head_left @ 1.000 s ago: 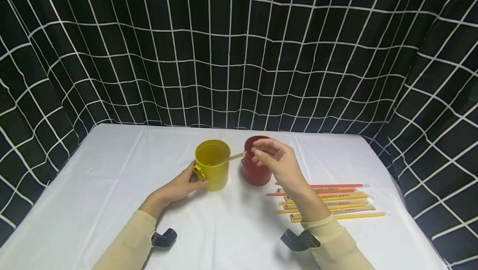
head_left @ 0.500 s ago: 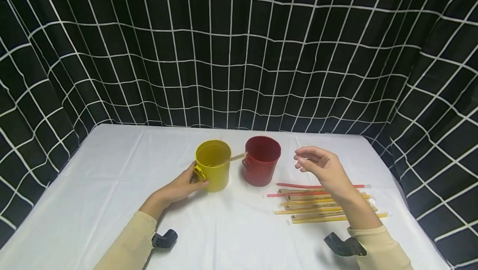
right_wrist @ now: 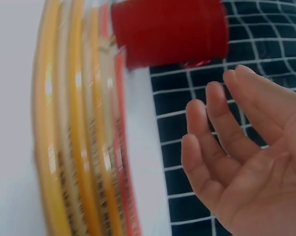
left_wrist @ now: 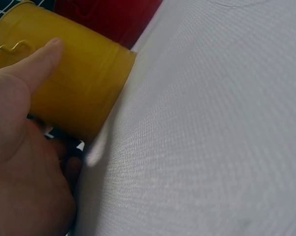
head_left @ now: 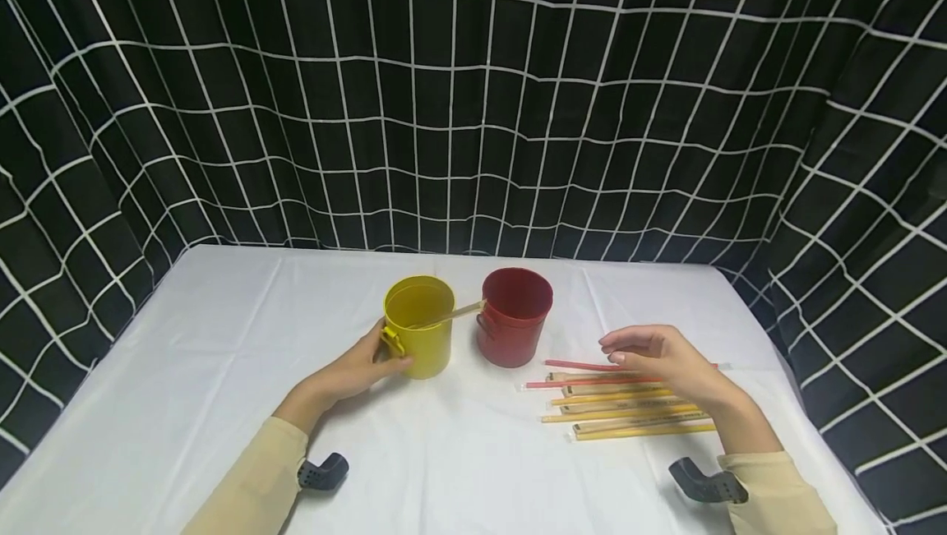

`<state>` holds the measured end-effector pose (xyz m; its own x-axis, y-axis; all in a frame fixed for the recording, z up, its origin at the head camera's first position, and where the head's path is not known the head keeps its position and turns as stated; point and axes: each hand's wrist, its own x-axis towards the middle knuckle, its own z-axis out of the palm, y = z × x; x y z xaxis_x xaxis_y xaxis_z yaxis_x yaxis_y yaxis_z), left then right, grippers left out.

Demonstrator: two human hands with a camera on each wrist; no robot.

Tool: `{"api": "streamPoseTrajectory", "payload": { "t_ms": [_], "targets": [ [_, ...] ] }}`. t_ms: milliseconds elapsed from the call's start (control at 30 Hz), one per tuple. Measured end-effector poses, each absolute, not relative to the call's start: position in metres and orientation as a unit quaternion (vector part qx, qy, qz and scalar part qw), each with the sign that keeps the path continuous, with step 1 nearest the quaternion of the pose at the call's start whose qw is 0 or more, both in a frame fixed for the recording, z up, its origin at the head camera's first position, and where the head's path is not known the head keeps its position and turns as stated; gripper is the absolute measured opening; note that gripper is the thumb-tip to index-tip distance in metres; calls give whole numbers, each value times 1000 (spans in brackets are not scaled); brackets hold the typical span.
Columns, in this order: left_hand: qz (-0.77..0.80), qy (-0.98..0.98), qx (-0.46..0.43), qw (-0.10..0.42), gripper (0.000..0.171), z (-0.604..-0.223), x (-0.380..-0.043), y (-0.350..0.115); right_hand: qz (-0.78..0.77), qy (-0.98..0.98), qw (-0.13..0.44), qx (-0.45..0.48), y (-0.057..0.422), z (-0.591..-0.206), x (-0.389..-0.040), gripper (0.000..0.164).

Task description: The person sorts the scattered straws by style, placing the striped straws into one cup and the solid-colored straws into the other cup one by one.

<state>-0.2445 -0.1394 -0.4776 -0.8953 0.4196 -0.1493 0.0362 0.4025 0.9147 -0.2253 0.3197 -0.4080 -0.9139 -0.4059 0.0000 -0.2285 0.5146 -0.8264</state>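
My left hand (head_left: 353, 372) holds a small yellow metal bucket (head_left: 435, 354) from its left, and in the left wrist view the thumb (left_wrist: 45, 56) lies along the bucket's side. A thin tan stick (head_left: 462, 312) leans in that bucket, its upper end sticking out over the rim toward the red bucket (head_left: 510, 343). My right hand (head_left: 669, 361), fingers loosely bent and nothing in them, hovers above a row of wrapped sticks: yellow straws (head_left: 592, 420), pink-red straws (head_left: 577, 365) and tan paper-wrapped sticks (head_left: 614, 428). The right wrist view shows its palm (right_wrist: 251, 177) with fingers apart.
A white cloth (head_left: 473, 461) covers the table. Black curtains with a white grid (head_left: 473, 108) stand behind and at both sides. The red bucket is upright just right of the yellow one, and the row of sticks lies to the front right of it.
My right hand has let go of the tan stick, leaving it leaning in the yellow bucket, and has moved right and down over the row of sticks. The left hand stays on the bucket.
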Motion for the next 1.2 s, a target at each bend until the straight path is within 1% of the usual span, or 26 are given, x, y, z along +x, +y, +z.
{"api": "streamPoseTrajectory", "payload": {
  "t_ms": [133,400,500,633,833,1033,1200],
  "targets": [
    [526,819,140,181,98,-476,-243,-141,-443,870,124,-180,325,-417,-231,35],
    [525,819,130,191,98,-474,-241,-139,-391,896,137,-159,334,-428,-232,33],
    [527,818,133,188,97,-477,-240,-138,-388,897,141,-158,336,-432,-232,34],
    [528,818,137,181,97,-480,-241,-138,-386,897,139,-165,337,-436,-233,33],
    [529,818,135,183,98,-483,-241,-140,-379,898,140,-174,339,-442,-236,27],
    [530,816,139,183,97,-479,-242,-140,-364,908,141,-150,336,-439,-235,25],
    [529,817,139,184,98,-476,-244,-140,-350,917,128,-143,334,-439,-236,22]
  ]
}}
